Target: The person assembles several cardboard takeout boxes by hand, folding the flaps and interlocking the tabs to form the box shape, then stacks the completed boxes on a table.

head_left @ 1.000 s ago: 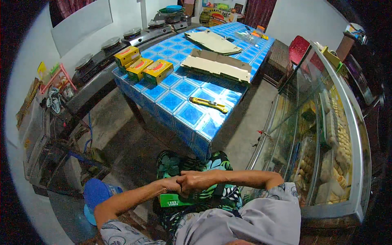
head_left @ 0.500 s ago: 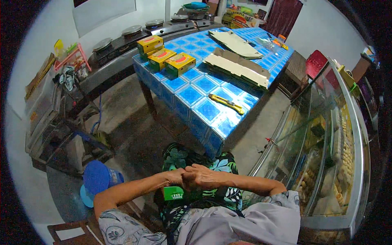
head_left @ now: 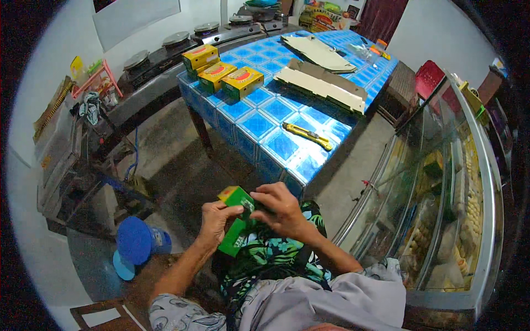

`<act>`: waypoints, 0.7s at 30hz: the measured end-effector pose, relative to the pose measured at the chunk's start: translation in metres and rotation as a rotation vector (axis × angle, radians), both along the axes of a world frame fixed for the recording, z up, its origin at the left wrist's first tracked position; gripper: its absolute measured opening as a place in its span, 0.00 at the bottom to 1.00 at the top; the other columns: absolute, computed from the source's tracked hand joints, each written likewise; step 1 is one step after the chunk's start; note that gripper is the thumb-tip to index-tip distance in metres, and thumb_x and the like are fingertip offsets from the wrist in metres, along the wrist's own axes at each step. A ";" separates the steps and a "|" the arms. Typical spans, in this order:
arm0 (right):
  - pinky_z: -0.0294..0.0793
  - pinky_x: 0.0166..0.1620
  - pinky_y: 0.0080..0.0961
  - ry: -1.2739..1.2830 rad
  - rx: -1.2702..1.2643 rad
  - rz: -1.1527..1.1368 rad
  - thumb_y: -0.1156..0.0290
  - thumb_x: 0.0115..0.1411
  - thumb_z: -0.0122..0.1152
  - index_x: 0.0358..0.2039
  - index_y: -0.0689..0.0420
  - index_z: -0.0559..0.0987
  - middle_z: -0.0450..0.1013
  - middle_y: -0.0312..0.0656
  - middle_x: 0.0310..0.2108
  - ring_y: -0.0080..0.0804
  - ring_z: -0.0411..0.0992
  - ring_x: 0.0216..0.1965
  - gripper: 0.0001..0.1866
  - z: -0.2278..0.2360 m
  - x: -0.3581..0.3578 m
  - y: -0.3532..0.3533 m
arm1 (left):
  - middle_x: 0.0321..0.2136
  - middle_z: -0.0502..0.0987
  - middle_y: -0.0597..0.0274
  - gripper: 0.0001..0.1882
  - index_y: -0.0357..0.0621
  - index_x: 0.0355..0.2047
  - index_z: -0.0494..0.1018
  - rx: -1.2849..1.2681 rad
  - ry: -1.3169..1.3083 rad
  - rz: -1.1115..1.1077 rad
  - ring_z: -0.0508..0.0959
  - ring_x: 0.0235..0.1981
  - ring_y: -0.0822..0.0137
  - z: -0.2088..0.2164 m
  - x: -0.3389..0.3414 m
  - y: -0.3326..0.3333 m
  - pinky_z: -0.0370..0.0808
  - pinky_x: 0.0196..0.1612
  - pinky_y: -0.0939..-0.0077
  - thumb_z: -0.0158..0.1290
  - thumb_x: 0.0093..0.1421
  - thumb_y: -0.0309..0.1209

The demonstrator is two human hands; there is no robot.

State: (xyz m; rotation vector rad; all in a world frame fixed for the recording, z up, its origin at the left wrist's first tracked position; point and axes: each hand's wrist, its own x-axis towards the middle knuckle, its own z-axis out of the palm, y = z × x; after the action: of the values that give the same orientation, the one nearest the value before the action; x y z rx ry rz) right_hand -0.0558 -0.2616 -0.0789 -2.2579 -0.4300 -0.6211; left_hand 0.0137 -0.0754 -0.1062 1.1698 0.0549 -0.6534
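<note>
Above my lap, my left hand [head_left: 213, 223] grips a small green carton [head_left: 238, 199] with a yellow end, its thumb lying across one face. The carton is tilted, and a lower green panel of it hangs towards my knees. At its right side is my right hand [head_left: 284, 211], thumb and fingers apart and curved around the carton's edge; whether the fingertips touch it I cannot tell. Several yellow-and-green cartons [head_left: 243, 83] stand on the blue checked table [head_left: 259, 124] ahead. A yellow utility knife [head_left: 307, 136] lies near the table's close corner.
Flat cardboard blanks [head_left: 320, 87] lie along the table's right side. A glass display case [head_left: 436, 209] runs down my right. Burners [head_left: 176, 39] line the wall at the far left. A blue bucket [head_left: 134, 239] stands low at my left.
My hands were together at my lap, with the green carton below them. Now they are apart and farther forward, and my left hand holds the carton up while my right fingers are spread beside it.
</note>
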 end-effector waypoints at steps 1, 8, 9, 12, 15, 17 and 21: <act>0.69 0.46 0.37 0.043 -0.074 -0.030 0.59 0.44 0.70 0.50 0.57 0.71 0.68 0.52 0.45 0.50 0.67 0.46 0.33 0.008 -0.005 0.008 | 0.23 0.76 0.63 0.04 0.31 0.26 0.75 0.000 -0.009 -0.011 0.76 0.21 0.72 0.001 0.000 -0.003 0.76 0.27 0.77 0.58 0.48 0.19; 0.51 0.59 0.52 0.431 0.027 -0.095 0.46 0.43 0.68 0.65 0.48 0.52 0.43 0.68 0.61 0.66 0.48 0.60 0.52 -0.038 -0.014 0.035 | 0.26 0.69 0.70 0.06 0.41 0.33 0.72 -0.155 0.068 0.137 0.69 0.29 0.76 -0.007 -0.014 -0.026 0.68 0.35 0.80 0.48 0.59 0.30; 0.51 0.59 0.52 0.432 0.032 -0.096 0.46 0.43 0.68 0.65 0.48 0.52 0.43 0.68 0.61 0.66 0.48 0.60 0.52 -0.049 -0.013 0.033 | 0.26 0.69 0.70 0.06 0.41 0.33 0.72 -0.151 0.069 0.135 0.69 0.29 0.76 -0.009 -0.017 -0.026 0.68 0.35 0.80 0.48 0.59 0.30; 0.49 0.61 0.48 0.613 0.176 -0.134 0.52 0.51 0.63 0.65 0.47 0.51 0.43 0.67 0.62 0.62 0.46 0.62 0.46 -0.075 -0.011 0.023 | 0.27 0.66 0.70 0.14 0.46 0.37 0.66 -0.456 0.142 0.127 0.66 0.32 0.73 -0.040 -0.027 -0.031 0.62 0.40 0.77 0.43 0.64 0.43; 0.49 0.61 0.43 0.914 0.481 -0.078 0.55 0.51 0.63 0.65 0.47 0.51 0.46 0.65 0.61 0.56 0.47 0.63 0.45 -0.091 -0.016 0.013 | 0.30 0.65 0.69 0.18 0.46 0.37 0.64 -0.433 0.124 0.070 0.65 0.34 0.72 -0.069 -0.051 -0.040 0.61 0.41 0.77 0.37 0.66 0.48; 0.53 0.60 0.38 0.906 0.443 -0.144 0.61 0.50 0.64 0.65 0.48 0.51 0.55 0.61 0.58 0.47 0.52 0.61 0.45 -0.103 -0.026 0.013 | 0.32 0.65 0.69 0.21 0.47 0.37 0.63 -0.488 0.123 0.007 0.65 0.37 0.72 -0.095 -0.065 -0.040 0.61 0.46 0.76 0.32 0.66 0.51; 0.62 0.54 0.26 0.928 0.711 -0.109 0.70 0.47 0.63 0.64 0.54 0.53 0.68 0.46 0.50 0.33 0.67 0.48 0.45 -0.126 -0.035 0.004 | 0.35 0.68 0.68 0.16 0.45 0.38 0.65 -0.491 -0.018 -0.003 0.66 0.42 0.72 -0.131 -0.089 -0.031 0.58 0.53 0.76 0.41 0.65 0.46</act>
State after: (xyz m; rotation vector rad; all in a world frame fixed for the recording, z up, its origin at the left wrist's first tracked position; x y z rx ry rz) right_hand -0.0905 -0.2572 -0.2049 -1.6330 0.3376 0.2453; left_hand -0.0755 -0.1065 -0.2374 0.7017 -0.1177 -0.6146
